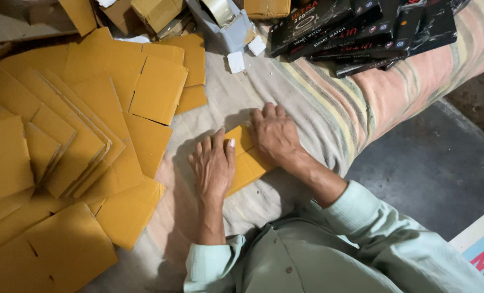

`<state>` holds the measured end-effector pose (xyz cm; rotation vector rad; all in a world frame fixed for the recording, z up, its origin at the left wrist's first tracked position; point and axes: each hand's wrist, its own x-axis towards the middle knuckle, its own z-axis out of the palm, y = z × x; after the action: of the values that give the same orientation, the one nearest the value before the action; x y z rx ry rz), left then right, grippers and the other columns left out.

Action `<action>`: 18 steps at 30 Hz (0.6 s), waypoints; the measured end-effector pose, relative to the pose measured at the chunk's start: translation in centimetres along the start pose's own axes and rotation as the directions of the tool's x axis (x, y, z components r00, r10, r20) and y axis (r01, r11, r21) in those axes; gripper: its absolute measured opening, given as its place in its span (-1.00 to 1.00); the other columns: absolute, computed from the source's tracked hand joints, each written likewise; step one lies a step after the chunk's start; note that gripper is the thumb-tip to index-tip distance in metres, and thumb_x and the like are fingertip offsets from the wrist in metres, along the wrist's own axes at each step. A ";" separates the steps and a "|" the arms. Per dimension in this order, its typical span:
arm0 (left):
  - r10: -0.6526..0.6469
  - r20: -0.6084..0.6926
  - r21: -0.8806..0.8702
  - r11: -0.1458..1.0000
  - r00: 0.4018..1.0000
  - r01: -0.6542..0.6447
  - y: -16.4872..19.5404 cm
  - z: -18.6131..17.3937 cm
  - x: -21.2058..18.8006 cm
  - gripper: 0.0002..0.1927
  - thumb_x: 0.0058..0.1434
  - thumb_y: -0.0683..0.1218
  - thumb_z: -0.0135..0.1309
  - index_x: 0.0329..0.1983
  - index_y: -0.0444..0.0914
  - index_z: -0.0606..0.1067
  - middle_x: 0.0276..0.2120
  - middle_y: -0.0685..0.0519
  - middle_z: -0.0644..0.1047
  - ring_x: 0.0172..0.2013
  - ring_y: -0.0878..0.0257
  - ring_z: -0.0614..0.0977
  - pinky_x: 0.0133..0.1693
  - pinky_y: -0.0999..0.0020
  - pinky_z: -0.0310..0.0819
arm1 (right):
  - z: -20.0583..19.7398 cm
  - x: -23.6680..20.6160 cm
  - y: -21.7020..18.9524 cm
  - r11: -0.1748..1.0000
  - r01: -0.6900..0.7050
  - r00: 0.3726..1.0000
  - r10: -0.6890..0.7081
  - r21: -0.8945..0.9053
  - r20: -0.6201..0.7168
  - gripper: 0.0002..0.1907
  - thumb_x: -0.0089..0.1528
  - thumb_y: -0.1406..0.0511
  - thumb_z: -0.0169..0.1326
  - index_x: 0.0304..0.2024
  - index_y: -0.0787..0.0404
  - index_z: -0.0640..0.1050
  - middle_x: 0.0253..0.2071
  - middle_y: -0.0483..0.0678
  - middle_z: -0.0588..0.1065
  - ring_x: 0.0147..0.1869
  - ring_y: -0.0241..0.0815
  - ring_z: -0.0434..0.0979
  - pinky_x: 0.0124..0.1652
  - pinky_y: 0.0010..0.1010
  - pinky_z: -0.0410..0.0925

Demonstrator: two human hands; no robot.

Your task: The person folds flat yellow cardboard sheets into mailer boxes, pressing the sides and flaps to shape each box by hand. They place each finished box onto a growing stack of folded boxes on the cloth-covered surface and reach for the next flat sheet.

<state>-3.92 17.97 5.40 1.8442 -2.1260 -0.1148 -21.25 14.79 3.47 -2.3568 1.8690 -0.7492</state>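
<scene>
Two hands press flat on one small yellow cardboard sheet (245, 158) lying on the striped cloth (328, 114). Left hand (213, 165) covers its near-left part, right hand (274, 135) its far-right edge, fingers spread, clamping nothing. The sheet's long axis runs diagonally between them. More cardboard sheets (74, 152) lie well left.

Both arms reach forward from pale green sleeves pushed up past the wrists, forearms bare. The left hand (213, 164) lies palm down, fingers straight and close together, thumb out to the right. The right hand (274, 135) also presses flat — fingers slightly spread, pointing up and left — its wrist bent inward. The two hands sit just beside each other, thumbs nearly meeting.
</scene>
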 end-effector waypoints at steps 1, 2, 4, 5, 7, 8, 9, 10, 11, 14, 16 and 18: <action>0.003 0.004 -0.001 1.000 1.000 -0.003 -0.1 0.1 0.6 -0.58 0.43 0.14 -0.17 0.17 -0.16 0.47 0.00 -0.10 0.54 0.05 -0.09 0.51 0.03 -0.18 0.27 | -0.4 -0.6 0.0 0.999 -0.026 0.999 0.027 0.042 -0.020 -0.61 0.36 0.15 -0.03 0.10 0.28 0.51 -0.05 0.21 0.45 0.03 0.21 0.44 -0.05 0.00 0.36; 0.002 0.013 0.000 1.000 1.000 -0.002 -0.3 0.3 1.0 -0.59 0.44 0.15 -0.18 0.10 -0.17 0.49 -0.02 -0.10 0.55 0.05 -0.09 0.51 0.04 -0.18 0.27 | -0.7 -1.2 -0.1 0.995 -0.050 0.998 0.053 0.087 -0.034 -0.58 0.35 0.16 -0.04 0.16 0.27 0.49 -0.03 0.22 0.45 0.05 0.22 0.44 -0.05 0.00 0.36; -0.027 0.035 0.019 0.999 0.999 0.027 -0.4 0.6 1.6 -0.60 0.45 0.16 -0.19 -0.01 -0.19 0.51 -0.06 -0.09 0.57 0.03 -0.09 0.52 0.05 -0.19 0.26 | -1.3 -2.2 -0.5 0.998 0.018 0.998 -0.015 0.057 -0.063 -0.49 0.32 0.16 -0.03 0.26 0.27 0.44 0.04 0.25 0.42 0.06 0.22 0.43 0.00 0.02 0.35; -0.051 0.048 0.035 0.998 0.998 0.049 -0.3 0.8 1.8 -0.60 0.44 0.16 -0.19 -0.06 -0.20 0.51 -0.07 -0.09 0.57 0.03 -0.09 0.53 0.05 -0.20 0.25 | -1.6 -2.4 -0.7 0.998 0.050 0.996 -0.047 0.039 -0.080 -0.44 0.31 0.16 -0.02 0.31 0.27 0.42 0.07 0.26 0.41 0.07 0.22 0.43 0.03 0.03 0.34; -0.044 0.020 0.071 0.997 0.999 0.043 0.4 1.3 1.8 -0.60 0.44 0.15 -0.20 -0.11 -0.21 0.52 -0.10 -0.10 0.58 0.00 -0.07 0.54 0.12 -0.25 0.20 | -1.8 -2.5 -1.2 0.999 0.032 0.999 -0.031 0.011 -0.038 -0.43 0.32 0.15 -0.02 0.34 0.24 0.39 0.11 0.30 0.38 0.07 0.24 0.42 0.01 0.04 0.34; -0.014 -0.027 0.095 0.995 1.000 0.017 0.8 1.5 1.8 -0.61 0.44 0.14 -0.20 -0.12 -0.21 0.52 -0.11 -0.10 0.58 -0.01 -0.05 0.54 0.17 -0.30 0.15 | -1.9 -2.4 -1.4 1.000 0.026 0.999 -0.026 -0.003 -0.020 -0.43 0.33 0.14 -0.02 0.35 0.23 0.38 0.14 0.32 0.36 0.07 0.26 0.41 0.00 0.04 0.34; 0.018 -0.077 0.121 0.993 0.997 -0.008 1.2 1.7 1.7 -0.61 0.45 0.13 -0.20 -0.12 -0.22 0.52 -0.13 -0.10 0.58 -0.02 -0.03 0.55 0.22 -0.34 0.11 | -1.9 -2.2 -1.7 1.000 0.008 1.000 -0.008 0.000 -0.015 -0.42 0.32 0.12 -0.01 0.34 0.24 0.37 0.11 0.34 0.36 0.06 0.27 0.41 -0.01 0.05 0.34; 0.029 -0.101 0.131 0.991 0.994 -0.016 1.6 1.8 1.6 -0.62 0.43 0.13 -0.19 -0.12 -0.22 0.52 -0.13 -0.11 0.58 -0.02 -0.04 0.55 0.23 -0.31 0.12 | -1.8 -2.0 -2.0 1.000 -0.009 1.000 0.009 0.003 -0.007 -0.41 0.31 0.11 0.00 0.32 0.25 0.37 0.09 0.36 0.36 0.05 0.29 0.41 -0.01 0.05 0.34; 0.039 -0.121 0.140 0.990 0.992 -0.022 1.9 1.9 1.4 -0.62 0.41 0.12 -0.19 -0.13 -0.22 0.52 -0.13 -0.11 0.58 -0.02 -0.04 0.55 0.23 -0.29 0.13 | -1.8 -1.9 -2.2 1.000 -0.028 1.000 0.028 0.005 0.005 -0.40 0.30 0.09 0.01 0.31 0.26 0.37 0.07 0.38 0.36 0.05 0.31 0.40 -0.02 0.05 0.34; 0.027 -0.103 0.086 0.996 0.994 -0.018 2.1 1.8 1.4 -0.64 0.39 0.10 -0.18 -0.12 -0.23 0.51 -0.13 -0.12 0.58 -0.02 -0.08 0.55 0.13 -0.15 0.23 | -1.7 -1.4 -2.4 0.999 -0.051 0.995 0.049 0.015 0.091 -0.40 0.33 0.08 -0.02 0.33 0.29 0.36 0.02 0.38 0.37 0.05 0.30 0.41 -0.01 0.03 0.35; -0.001 -0.071 0.041 0.999 0.998 0.004 1.6 1.8 1.7 -0.64 0.41 0.10 -0.17 -0.13 -0.24 0.51 -0.13 -0.13 0.58 -0.03 -0.09 0.56 0.06 -0.09 0.29 | -1.6 -1.1 -2.3 1.000 0.006 0.998 -0.008 0.026 0.066 -0.42 0.35 0.11 -0.04 0.32 0.31 0.38 0.03 0.39 0.37 0.05 0.32 0.42 -0.01 0.05 0.34; -0.043 -0.049 0.025 0.999 0.998 0.045 0.7 1.9 2.1 -0.63 0.46 0.10 -0.17 -0.16 -0.24 0.51 -0.14 -0.14 0.58 -0.05 -0.11 0.56 0.02 -0.10 0.30 | -1.3 -0.6 -2.3 0.996 0.086 0.996 -0.086 -0.002 0.008 -0.46 0.34 0.11 -0.03 0.26 0.32 0.43 0.04 0.41 0.38 0.05 0.32 0.42 -0.02 0.04 0.33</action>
<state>-5.36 15.79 4.19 1.8899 -2.0650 -0.0521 -19.73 16.33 5.17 -2.4519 1.7763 -0.7443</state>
